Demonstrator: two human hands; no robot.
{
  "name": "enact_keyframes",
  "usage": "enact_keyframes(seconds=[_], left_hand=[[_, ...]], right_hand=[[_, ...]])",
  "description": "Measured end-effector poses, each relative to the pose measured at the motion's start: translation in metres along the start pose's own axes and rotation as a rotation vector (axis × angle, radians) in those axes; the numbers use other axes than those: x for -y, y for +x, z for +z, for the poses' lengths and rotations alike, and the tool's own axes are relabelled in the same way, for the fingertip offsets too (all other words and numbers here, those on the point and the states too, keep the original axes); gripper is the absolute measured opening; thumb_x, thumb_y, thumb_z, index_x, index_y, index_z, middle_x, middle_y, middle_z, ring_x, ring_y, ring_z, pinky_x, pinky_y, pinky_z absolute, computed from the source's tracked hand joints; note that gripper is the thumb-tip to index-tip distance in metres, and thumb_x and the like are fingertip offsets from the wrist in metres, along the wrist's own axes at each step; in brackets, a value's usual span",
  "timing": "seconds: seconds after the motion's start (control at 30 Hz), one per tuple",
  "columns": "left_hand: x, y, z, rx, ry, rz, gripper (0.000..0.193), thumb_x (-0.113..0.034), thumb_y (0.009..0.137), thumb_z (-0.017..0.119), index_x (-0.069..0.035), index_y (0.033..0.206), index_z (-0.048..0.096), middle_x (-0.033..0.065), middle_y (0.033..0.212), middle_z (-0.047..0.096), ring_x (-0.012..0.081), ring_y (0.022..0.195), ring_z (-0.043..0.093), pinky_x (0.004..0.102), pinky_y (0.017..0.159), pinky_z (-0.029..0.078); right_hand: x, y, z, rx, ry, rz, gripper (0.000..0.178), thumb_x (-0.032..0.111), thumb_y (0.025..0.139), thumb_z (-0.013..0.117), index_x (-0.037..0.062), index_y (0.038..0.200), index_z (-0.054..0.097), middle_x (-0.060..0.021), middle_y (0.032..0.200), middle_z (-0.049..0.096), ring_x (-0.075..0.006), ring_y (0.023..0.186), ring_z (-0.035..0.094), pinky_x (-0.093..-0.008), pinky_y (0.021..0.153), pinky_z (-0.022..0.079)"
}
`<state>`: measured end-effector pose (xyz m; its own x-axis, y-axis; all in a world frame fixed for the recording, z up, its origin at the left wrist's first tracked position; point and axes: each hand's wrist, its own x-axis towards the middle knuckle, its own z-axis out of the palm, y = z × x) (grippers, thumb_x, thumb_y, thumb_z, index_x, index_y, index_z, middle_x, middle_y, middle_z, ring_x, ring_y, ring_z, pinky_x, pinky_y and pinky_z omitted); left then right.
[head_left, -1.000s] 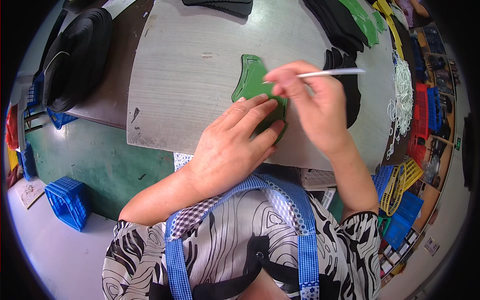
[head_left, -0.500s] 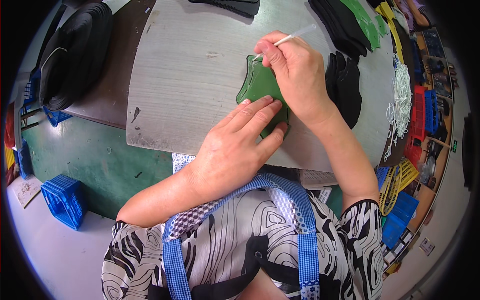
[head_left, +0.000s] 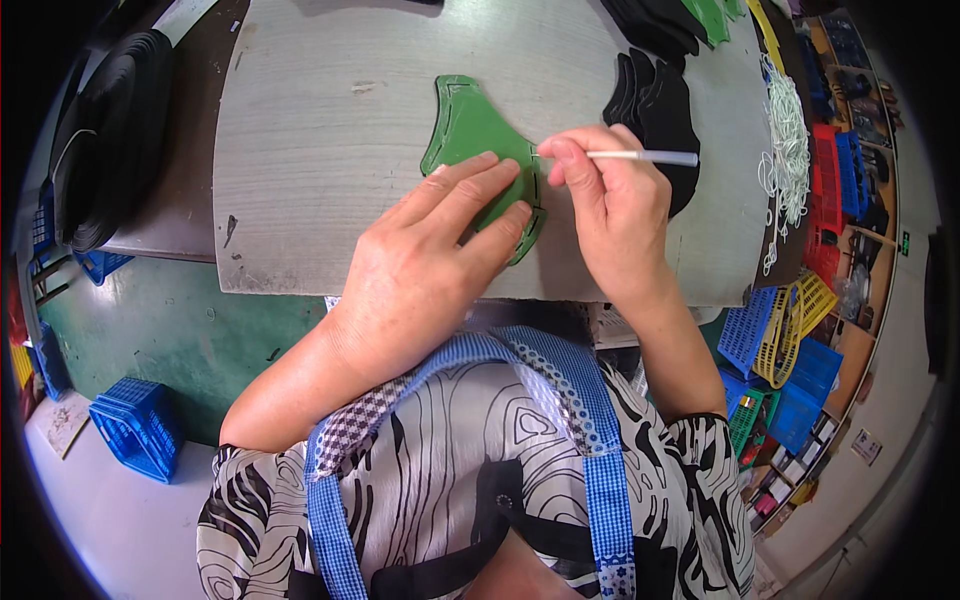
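Observation:
A flat green shaped piece point(head_left: 478, 125) with narrow slots along its edges lies on the pale grey work board point(head_left: 320, 150). A thin dark rim shows around parts of it; whether another piece lies beneath, I cannot tell. My left hand point(head_left: 430, 225) rests palm down across its lower part, fingers stretched out and spread. In the pinched fingers of my right hand point(head_left: 620, 205) is a slim white pen point(head_left: 665, 157), its clear end pointing right. The pen's tip is at the green piece's right edge, by a slot, partly hidden by my fingers.
Black cut pieces point(head_left: 660, 110) lie to the right, with another black stack point(head_left: 645, 20) and green scraps point(head_left: 712, 18) beyond. Pale looped cords point(head_left: 788, 135) hang along the right edge. A black roll point(head_left: 115, 140) stands left. Baskets point(head_left: 135, 425) sit lower left and right.
My right hand with the pen has moved from the green piece's top left corner to its right edge. The pen now lies nearly level. The whole view has shifted somewhat.

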<state>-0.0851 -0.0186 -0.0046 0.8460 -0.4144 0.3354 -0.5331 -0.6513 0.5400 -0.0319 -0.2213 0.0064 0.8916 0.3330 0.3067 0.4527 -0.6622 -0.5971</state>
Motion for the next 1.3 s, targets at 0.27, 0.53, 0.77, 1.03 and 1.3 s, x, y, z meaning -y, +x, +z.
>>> enact_keyframes(seconds=[0.27, 0.53, 0.77, 1.03, 1.3], left_hand=[[0.000, 0.005, -0.008, 0.053, 0.084, 0.024, 0.036, -0.013, 0.078, 0.081, -0.013, 0.113, 0.075, 0.0071, 0.139, 0.065, 0.0278, 0.131, 0.061, 0.0407, 0.097, 0.059], [0.027, 0.051, -0.024, 0.230, 0.086, 0.143, 0.079, -0.028, 0.061, 0.094, -0.010, 0.128, 0.055, 0.0078, 0.117, 0.062, 0.0303, 0.122, 0.061, 0.0509, 0.112, 0.043], [0.072, 0.081, -0.041, 0.024, 0.033, 0.147, 0.056, -0.016, 0.068, 0.091, -0.011, 0.119, 0.066, 0.0084, 0.113, 0.067, 0.0322, 0.109, 0.065, 0.0424, 0.097, 0.052], [0.152, 0.100, -0.078, -0.141, 0.283, -0.134, 0.020, -0.011, 0.092, 0.077, -0.011, 0.111, 0.077, 0.0030, 0.112, 0.073, 0.0241, 0.097, 0.070, 0.0348, 0.086, 0.056], [0.045, 0.017, -0.044, 0.053, 0.090, 0.228, 0.021, -0.001, 0.078, 0.076, -0.009, 0.097, 0.073, 0.0063, 0.111, 0.075, 0.0278, 0.096, 0.071, 0.0423, 0.087, 0.058]], right_hand=[[0.037, -0.055, -0.001, 0.052, -0.067, -0.158, 0.020, -0.002, 0.081, 0.080, 0.0036, 0.091, 0.064, -0.0095, 0.077, 0.059, -0.0314, 0.071, 0.056, -0.0407, 0.065, 0.047], [0.028, -0.028, -0.010, 0.058, 0.438, 0.294, 0.012, 0.005, 0.093, 0.075, 0.0001, 0.099, 0.066, -0.0127, 0.085, 0.068, -0.0298, 0.077, 0.067, -0.0383, 0.069, 0.054], [0.005, -0.009, -0.008, -0.120, 0.285, 0.275, 0.024, 0.010, 0.091, 0.082, 0.0009, 0.111, 0.071, -0.0072, 0.090, 0.073, -0.0150, 0.077, 0.068, -0.0289, 0.073, 0.055], [-0.066, -0.013, -0.084, -0.371, -0.104, 0.273, 0.017, 0.015, 0.101, 0.074, -0.0009, 0.107, 0.074, -0.0014, 0.088, 0.070, -0.0085, 0.074, 0.062, -0.0225, 0.067, 0.049], [-0.005, -0.009, -0.061, -0.233, 0.447, 0.460, 0.013, 0.012, 0.099, 0.075, 0.0017, 0.107, 0.075, 0.0028, 0.081, 0.066, -0.0020, 0.064, 0.051, -0.0181, 0.057, 0.041]])
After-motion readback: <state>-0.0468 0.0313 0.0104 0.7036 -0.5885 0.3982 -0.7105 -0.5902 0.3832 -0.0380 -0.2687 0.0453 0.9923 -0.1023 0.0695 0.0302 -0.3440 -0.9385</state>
